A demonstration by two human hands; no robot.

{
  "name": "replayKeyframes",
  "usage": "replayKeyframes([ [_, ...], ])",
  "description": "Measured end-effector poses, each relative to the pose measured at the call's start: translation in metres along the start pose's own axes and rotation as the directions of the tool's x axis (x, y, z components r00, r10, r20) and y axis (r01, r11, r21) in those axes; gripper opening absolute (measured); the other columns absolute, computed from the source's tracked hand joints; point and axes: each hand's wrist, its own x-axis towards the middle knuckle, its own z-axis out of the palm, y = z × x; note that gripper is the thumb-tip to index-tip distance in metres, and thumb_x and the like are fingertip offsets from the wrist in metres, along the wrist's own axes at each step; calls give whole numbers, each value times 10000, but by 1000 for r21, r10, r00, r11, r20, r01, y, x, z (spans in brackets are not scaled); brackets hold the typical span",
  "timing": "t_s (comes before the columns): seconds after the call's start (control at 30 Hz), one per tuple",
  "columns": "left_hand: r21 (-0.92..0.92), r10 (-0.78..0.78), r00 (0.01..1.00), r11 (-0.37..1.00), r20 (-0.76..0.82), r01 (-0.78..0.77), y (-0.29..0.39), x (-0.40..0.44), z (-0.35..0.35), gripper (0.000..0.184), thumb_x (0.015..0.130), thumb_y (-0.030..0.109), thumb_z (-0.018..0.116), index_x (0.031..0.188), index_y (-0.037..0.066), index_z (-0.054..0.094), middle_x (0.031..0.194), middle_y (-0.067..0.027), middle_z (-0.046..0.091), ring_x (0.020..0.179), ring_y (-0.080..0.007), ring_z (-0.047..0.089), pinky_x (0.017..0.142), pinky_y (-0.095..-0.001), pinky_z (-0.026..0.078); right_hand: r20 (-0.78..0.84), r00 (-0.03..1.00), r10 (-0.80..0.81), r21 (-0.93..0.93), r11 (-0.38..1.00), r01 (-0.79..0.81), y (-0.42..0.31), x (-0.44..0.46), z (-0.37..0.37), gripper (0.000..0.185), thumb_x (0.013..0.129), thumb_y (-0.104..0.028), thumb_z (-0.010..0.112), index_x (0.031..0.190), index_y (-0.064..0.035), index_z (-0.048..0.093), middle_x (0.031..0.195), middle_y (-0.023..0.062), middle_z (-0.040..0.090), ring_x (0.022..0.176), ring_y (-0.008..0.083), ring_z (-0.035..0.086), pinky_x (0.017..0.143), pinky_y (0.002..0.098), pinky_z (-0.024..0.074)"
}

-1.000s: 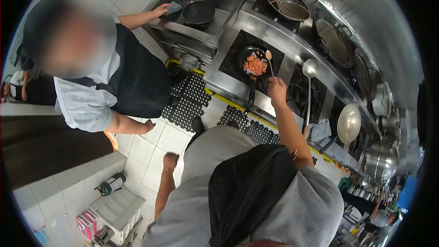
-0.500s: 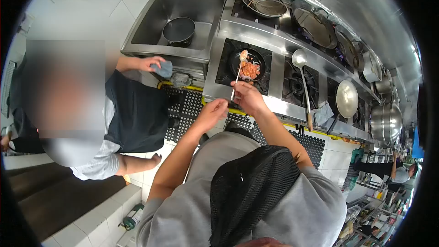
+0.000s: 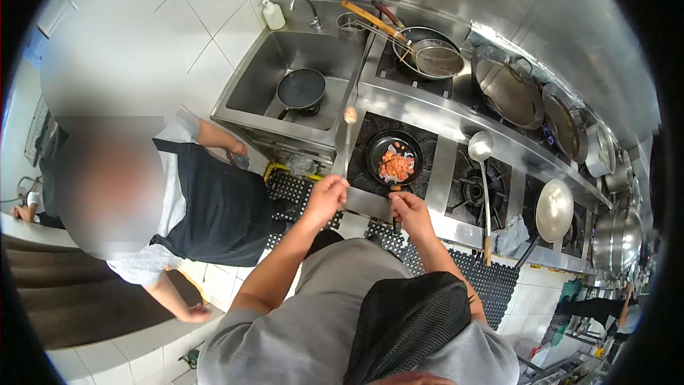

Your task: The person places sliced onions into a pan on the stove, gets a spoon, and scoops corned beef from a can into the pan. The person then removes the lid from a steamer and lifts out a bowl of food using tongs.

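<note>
My left hand [image 3: 326, 202] is closed around the handle of a long spoon [image 3: 348, 139], which points up toward the sink with food on its bowl. My right hand [image 3: 411, 214] is closed on the handle of a small black frying pan [image 3: 374, 159]. The pan rests on the front left burner and holds chopped reddish food [image 3: 396, 165] with pale onion-like strips.
A co-worker in a black apron [image 3: 221, 207] stands at my left, holding a cloth. A sink [image 3: 239, 75] contains another pan [image 3: 301, 89]. A ladle [image 3: 481, 146], a wok [image 3: 554, 210] and a grey cloth [image 3: 511, 237] lie along the stove; strainers and pans line the back.
The spoon has passed from my right hand to my left and moved left, away from the pan. My right hand has taken the pan's handle. The co-worker's cloth hand has lowered.
</note>
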Motion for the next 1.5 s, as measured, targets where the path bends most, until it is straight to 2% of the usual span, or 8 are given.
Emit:
replayKeyframes([
  [0.17,-49,148,981,987,-128,-155,39,48,-33,159,1084,176,597,973,77,652,729,8,622,631,-101,573,591,-259,447,-152,988,-38,-7,999,37,-2,-3,-31,248,1085,-208,676,1196,-1,755,849,-23,673,730,71,593,649,242,473],
  [0.5,-103,170,961,975,-216,-195,79,122,-79,210,1105,231,598,974,73,636,730,11,590,644,-111,583,598,-278,462,-346,936,-63,86,991,99,-40,20,-8,237,1098,-206,654,1125,15,735,787,-10,645,670,78,551,619,258,449],
  [0.7,-140,160,932,966,-325,-215,64,107,-108,200,1102,211,591,985,58,643,728,0,602,642,-111,580,594,-279,460,-125,986,-111,-94,991,99,-57,53,29,233,1100,-202,642,1091,18,719,822,20,669,701,106,604,659,266,489],
  [0.8,-104,180,890,964,-418,-244,49,79,-130,159,1078,139,544,986,48,636,710,-18,593,626,-121,564,579,-275,444,-4,999,-49,-188,981,47,-65,68,57,278,1100,-215,642,1190,36,720,913,53,697,737,124,671,666,281,523],
  [0.93,-104,177,781,950,-598,-295,28,14,-155,202,1084,187,592,940,49,624,697,-31,605,618,-137,577,598,-308,477,220,969,110,-290,956,-42,-39,97,88,312,1100,-231,646,1269,24,706,932,44,702,738,131,682,678,285,550],
  [1.07,-119,89,658,957,-748,-265,7,-62,-181,218,1089,201,590,930,57,624,719,-19,603,625,-130,577,599,-300,473,419,858,296,-381,915,-130,-24,113,145,288,1092,-221,664,1232,24,718,850,33,692,727,123,676,666,282,548],
  [1.3,-183,-32,360,902,-932,-392,-33,-150,-263,206,1071,172,561,917,54,629,710,-24,595,614,-126,574,570,-294,454,676,624,391,-505,863,6,-18,116,319,263,1099,-217,661,1215,9,727,918,22,696,769,114,673,677,269,532],
  [1.5,-25,34,150,926,-988,-376,-35,-240,-342,250,1105,232,581,924,73,644,710,-7,623,653,-101,574,631,-284,473,802,385,457,-580,751,317,9,115,475,259,1081,-217,675,1182,12,741,925,33,719,777,115,686,679,279,542],
])
